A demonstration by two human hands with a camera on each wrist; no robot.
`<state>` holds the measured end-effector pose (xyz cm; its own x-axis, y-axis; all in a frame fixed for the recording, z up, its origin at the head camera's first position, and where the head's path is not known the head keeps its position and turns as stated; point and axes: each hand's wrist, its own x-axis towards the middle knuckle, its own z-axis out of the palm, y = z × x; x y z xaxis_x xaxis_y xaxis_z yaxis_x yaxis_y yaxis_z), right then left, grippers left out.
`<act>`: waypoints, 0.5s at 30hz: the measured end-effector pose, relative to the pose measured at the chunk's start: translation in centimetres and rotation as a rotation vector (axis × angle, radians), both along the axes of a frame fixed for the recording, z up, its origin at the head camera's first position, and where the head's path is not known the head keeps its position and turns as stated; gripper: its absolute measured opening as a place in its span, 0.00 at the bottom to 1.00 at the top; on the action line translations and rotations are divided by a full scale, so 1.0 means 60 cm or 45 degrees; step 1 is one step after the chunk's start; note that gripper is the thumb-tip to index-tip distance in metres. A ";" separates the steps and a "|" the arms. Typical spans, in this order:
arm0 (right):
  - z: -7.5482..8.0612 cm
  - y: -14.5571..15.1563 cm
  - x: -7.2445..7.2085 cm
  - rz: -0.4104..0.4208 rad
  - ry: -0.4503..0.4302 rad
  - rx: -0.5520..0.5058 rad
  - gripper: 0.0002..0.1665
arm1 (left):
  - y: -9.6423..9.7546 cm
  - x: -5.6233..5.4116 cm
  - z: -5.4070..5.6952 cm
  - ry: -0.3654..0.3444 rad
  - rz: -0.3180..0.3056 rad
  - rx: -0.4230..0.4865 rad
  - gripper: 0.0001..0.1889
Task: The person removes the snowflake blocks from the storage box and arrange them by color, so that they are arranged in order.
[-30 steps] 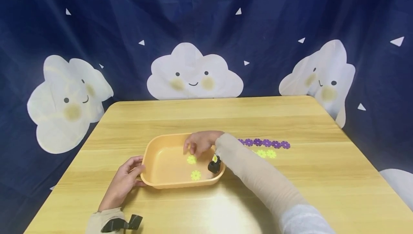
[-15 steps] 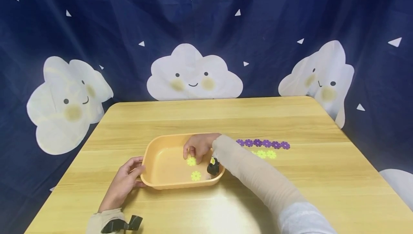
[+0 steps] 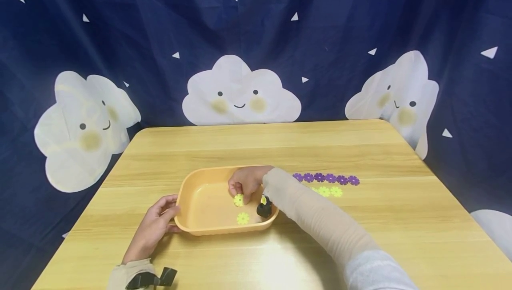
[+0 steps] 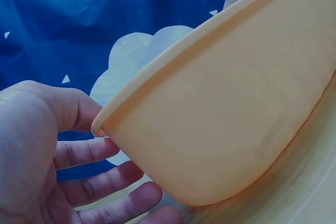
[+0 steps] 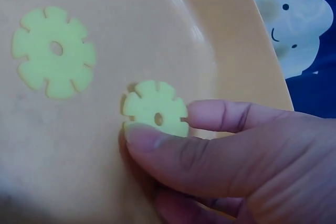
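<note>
An orange plastic basin (image 3: 200,174) stands on the table. My left hand (image 3: 156,221) grips its left end, thumb over the rim and fingers under it against the outer wall, as the left wrist view shows. Inside the basin, my right hand (image 3: 248,181) pinches a yellow flower-shaped disc (image 5: 157,106) between thumb and finger. That notched disc, with a hole in its middle, is tilted up off the basin floor. A second yellow flower-shaped disc (image 5: 55,51) lies flat on the floor of the basin, nearer the front in the head view (image 3: 242,218).
Right of the basin, a row of several purple flower-shaped discs (image 3: 330,177) lies on the wooden table (image 3: 240,143). Below it sits a shorter row of yellow discs (image 3: 336,191), partly hidden by my right sleeve (image 3: 316,212). A dark blue cloud-print curtain (image 3: 340,23) hangs behind.
My right fingers have closed on the upper yellow disc and tilted it up from the basin floor. The left hand and basin stay in place.
</note>
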<state>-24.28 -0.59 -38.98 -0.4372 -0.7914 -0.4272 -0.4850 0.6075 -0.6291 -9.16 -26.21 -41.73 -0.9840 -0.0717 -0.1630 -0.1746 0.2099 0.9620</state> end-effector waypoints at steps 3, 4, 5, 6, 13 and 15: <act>-0.001 0.000 -0.001 -0.006 0.003 -0.001 0.19 | 0.000 0.000 0.000 0.002 0.003 -0.003 0.20; -0.002 0.000 -0.001 -0.001 0.018 0.005 0.19 | 0.001 0.000 0.000 0.004 0.003 -0.003 0.20; -0.001 0.000 -0.001 0.004 0.034 0.012 0.18 | 0.001 0.000 0.000 0.007 0.003 -0.005 0.20; 0.000 0.000 -0.001 0.010 0.045 0.016 0.18 | 0.001 0.000 0.000 0.010 0.002 -0.005 0.20; 0.010 0.005 0.005 -0.003 -0.024 0.013 0.14 | -0.001 0.000 -0.002 0.016 -0.018 -0.003 0.21; 0.014 0.008 0.005 -0.021 -0.050 0.014 0.13 | -0.002 0.000 -0.002 0.014 -0.026 -0.002 0.21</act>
